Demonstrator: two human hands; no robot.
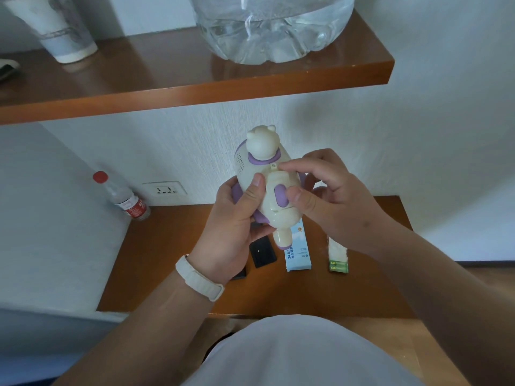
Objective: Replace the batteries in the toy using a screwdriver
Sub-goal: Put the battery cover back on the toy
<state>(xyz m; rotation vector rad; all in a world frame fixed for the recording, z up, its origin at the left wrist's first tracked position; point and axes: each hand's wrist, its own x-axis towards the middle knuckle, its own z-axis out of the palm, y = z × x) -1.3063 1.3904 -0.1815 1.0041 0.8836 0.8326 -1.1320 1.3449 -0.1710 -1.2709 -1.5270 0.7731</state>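
Toy [263,147] gripped by curled fingers [255,190].

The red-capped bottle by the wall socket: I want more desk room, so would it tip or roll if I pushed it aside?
Probably tippy: the plastic bottle stands tall and narrow on the desk. Its round body would likely roll once down. Thin, clear walls suggest it is light, but I cannot tell how full it is.

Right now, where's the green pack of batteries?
In the head view, the green battery pack lies on the wooden table, right of the blue box, showing just below the right hand.
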